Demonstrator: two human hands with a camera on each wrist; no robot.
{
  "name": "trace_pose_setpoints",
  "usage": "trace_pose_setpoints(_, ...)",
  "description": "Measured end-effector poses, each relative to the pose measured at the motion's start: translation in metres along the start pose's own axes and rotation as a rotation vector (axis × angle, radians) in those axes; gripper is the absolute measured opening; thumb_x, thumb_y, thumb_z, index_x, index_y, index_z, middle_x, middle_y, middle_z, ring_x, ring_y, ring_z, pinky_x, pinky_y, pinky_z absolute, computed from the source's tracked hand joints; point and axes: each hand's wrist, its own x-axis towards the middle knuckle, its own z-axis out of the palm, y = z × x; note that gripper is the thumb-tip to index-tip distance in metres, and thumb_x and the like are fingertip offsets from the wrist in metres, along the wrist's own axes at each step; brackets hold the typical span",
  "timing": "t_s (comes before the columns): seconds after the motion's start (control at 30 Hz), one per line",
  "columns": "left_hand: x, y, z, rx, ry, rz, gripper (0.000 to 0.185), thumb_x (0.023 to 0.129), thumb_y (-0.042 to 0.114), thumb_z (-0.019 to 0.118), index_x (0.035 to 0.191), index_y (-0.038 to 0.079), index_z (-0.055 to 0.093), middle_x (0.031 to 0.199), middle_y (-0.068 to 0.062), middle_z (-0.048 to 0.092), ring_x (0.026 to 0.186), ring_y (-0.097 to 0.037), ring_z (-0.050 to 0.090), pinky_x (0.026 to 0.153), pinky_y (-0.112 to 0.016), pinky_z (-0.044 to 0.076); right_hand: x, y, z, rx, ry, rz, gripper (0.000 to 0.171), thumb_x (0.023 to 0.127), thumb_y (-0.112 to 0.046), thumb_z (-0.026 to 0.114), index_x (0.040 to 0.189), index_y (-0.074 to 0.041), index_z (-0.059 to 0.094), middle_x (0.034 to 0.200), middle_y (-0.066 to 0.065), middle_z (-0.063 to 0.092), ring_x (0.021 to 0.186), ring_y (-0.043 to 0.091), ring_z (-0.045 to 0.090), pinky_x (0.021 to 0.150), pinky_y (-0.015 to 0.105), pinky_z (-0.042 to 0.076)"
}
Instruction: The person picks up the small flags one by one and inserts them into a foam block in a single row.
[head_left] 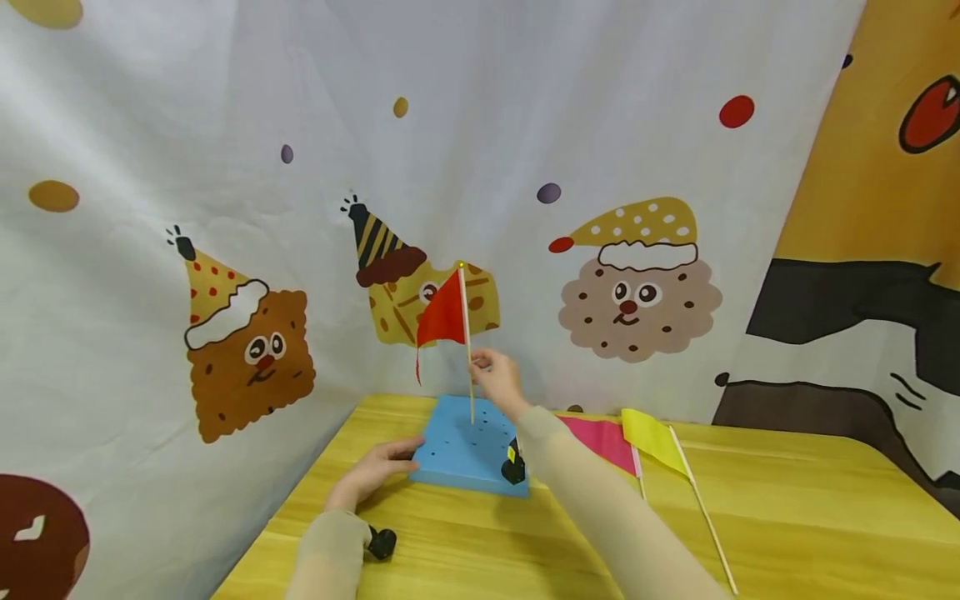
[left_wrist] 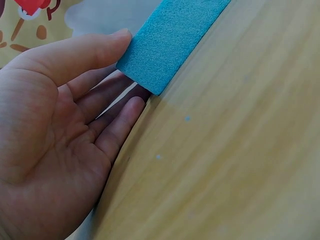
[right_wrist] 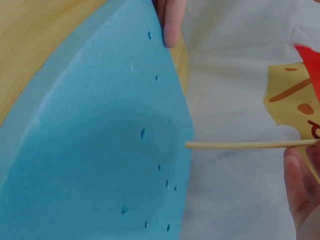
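Note:
My right hand [head_left: 497, 382] pinches the thin wooden stick of a red flag [head_left: 444, 312], held nearly upright over a blue foam board [head_left: 457, 462]. In the right wrist view, the bare lower end of the stick [right_wrist: 220, 145] appears apart from the board's surface. Small holes are scattered over the foam. At the board's left side, my left hand [head_left: 378, 468] rests against the edge near the front corner. The left wrist view shows its thumb touching the foam block [left_wrist: 167, 42], the other fingers extended and partly hidden behind it.
Right of the board, a pink flag [head_left: 603, 443] and a yellow flag [head_left: 654, 442] lie on the wooden table [head_left: 810, 517]. My right forearm partly covers the pink one. A white cloth with cartoon prints [head_left: 637, 308] hangs behind the table. Black devices sit at both wrists.

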Motion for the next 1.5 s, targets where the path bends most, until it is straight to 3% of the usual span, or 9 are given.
trace_pose_setpoints(0.3, -0.001, 0.000, 0.007, 0.002, -0.011, -0.006, 0.058, 0.096, 0.021, 0.063, 0.147, 0.003, 0.042, 0.150, -0.019, 0.037, 0.136, -0.041, 0.034, 0.108, -0.054, 0.031, -0.004, 0.010, 0.007, 0.019, -0.012, 0.024, 0.023, 0.096, -0.011, 0.062, 0.116, -0.002, 0.066, 0.095, 0.009, 0.067, 0.079, 0.027, 0.068, 0.052, 0.030, 0.055)
trace_pose_setpoints(0.67, 0.007, -0.003, 0.006, -0.030, -0.001, -0.022, 0.056, 0.095, 0.020, 0.064, 0.146, 0.005, 0.045, 0.150, -0.017, 0.038, 0.137, -0.039, 0.034, 0.109, -0.054, 0.029, -0.003, 0.011, 0.013, 0.062, -0.006, 0.044, 0.023, 0.096, -0.013, 0.062, 0.117, -0.003, 0.066, 0.098, 0.010, 0.066, 0.079, 0.022, 0.069, 0.057, 0.031, 0.057)
trace_pose_setpoints(1.1, 0.006, -0.004, 0.003, -0.026, 0.011, -0.037, 0.055, 0.095, 0.020, 0.064, 0.145, 0.006, 0.046, 0.150, -0.017, 0.039, 0.136, -0.039, 0.035, 0.109, -0.053, 0.031, 0.001, 0.014, 0.026, 0.021, -0.021, 0.045, 0.023, 0.096, -0.014, 0.062, 0.116, -0.004, 0.067, 0.094, 0.006, 0.066, 0.072, 0.015, 0.065, 0.056, 0.029, 0.056)
trace_pose_setpoints(1.5, 0.006, -0.006, 0.001, -0.026, 0.020, -0.037, 0.056, 0.095, 0.021, 0.065, 0.145, 0.007, 0.046, 0.150, -0.016, 0.039, 0.135, -0.039, 0.036, 0.108, -0.053, 0.032, 0.002, 0.013, 0.030, 0.033, -0.020, 0.041, 0.025, 0.097, -0.012, 0.061, 0.119, 0.000, 0.065, 0.095, 0.008, 0.066, 0.080, 0.030, 0.069, 0.056, 0.031, 0.055)
